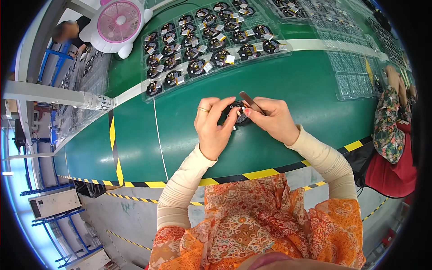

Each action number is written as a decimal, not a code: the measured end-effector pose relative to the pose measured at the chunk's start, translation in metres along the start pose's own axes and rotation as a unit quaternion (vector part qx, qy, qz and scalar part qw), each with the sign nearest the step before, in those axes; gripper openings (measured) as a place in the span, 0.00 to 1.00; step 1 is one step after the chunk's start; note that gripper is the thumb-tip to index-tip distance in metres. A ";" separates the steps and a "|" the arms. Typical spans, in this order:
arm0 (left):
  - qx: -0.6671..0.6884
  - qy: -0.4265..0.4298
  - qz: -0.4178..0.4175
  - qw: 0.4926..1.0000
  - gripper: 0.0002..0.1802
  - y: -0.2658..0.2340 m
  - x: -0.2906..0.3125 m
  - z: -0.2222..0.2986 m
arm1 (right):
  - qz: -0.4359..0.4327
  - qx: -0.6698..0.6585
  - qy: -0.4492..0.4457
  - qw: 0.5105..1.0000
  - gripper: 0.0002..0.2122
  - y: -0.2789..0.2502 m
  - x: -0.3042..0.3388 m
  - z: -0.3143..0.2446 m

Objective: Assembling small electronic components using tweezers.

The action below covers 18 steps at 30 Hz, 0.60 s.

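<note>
Both hands meet over a small round black electronic assembly point(243, 118) on the green table. My left hand point(213, 126) curls round its left side, thumb and fingertips on the part. In my right hand point(275, 120) a pair of brown metal tweezers point(252, 103) is pinched, its broad end pointing up and to the left. The tweezers' tips are hidden among my fingers. Small pale bits show between the two thumbs, too small to make out. Beyond my hands lies a clear plastic tray point(186, 84) with rows of similar black assemblies, many with a silvery rectangular piece attached.
A pink and white fan point(119, 21) stands at the back left. Clear empty trays point(348, 74) are stacked at the right, near a co-worker's floral sleeve point(389, 130). A white post point(54, 93) rises at left. Yellow-black tape point(261, 173) marks the table's near edge.
</note>
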<state>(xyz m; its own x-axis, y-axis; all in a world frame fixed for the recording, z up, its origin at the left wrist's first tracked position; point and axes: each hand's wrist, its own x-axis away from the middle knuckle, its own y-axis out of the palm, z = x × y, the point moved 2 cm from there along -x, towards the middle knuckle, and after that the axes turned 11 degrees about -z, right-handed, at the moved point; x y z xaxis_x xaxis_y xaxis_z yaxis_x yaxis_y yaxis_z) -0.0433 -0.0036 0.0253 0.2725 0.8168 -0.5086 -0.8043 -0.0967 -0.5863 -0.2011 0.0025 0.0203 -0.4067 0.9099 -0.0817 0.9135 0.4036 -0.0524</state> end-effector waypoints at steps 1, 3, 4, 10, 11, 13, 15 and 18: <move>0.000 -0.001 -0.002 1.000 0.12 0.001 0.000 -0.001 | 0.011 -0.002 -0.008 1.000 0.09 0.001 0.000 0.000; 0.000 0.018 0.009 1.000 0.13 0.003 0.001 -0.003 | 0.022 -0.004 -0.017 1.000 0.12 0.001 0.000 0.002; 0.000 0.018 0.008 1.000 0.13 0.004 0.000 -0.002 | 0.015 -0.007 -0.013 1.000 0.10 0.001 0.000 0.004; -0.037 0.052 0.061 0.996 0.13 0.006 0.001 0.000 | 0.016 -0.094 0.037 0.995 0.08 0.004 -0.001 0.004; -0.040 0.041 0.057 0.997 0.12 0.005 0.001 0.001 | 0.024 -0.105 0.028 0.994 0.12 0.003 -0.001 0.004; -0.043 0.029 0.053 0.997 0.11 0.004 0.001 0.003 | 0.018 -0.097 0.033 0.995 0.12 0.002 0.000 0.004; -0.037 0.025 0.052 0.998 0.10 0.004 0.001 0.004 | 0.013 -0.090 0.039 0.995 0.12 0.001 0.000 0.005; -0.047 0.031 0.038 0.998 0.10 0.004 0.001 0.003 | 0.010 -0.105 0.042 0.994 0.13 0.000 0.000 0.006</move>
<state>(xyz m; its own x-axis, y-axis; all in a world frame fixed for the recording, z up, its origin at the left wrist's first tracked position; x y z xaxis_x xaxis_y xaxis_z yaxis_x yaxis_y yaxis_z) -0.0474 -0.0011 0.0242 0.2469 0.7691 -0.5895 -0.7718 -0.2118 -0.5996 -0.2012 0.0015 0.0141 -0.3944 0.9189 0.0034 0.9078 0.3890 0.1570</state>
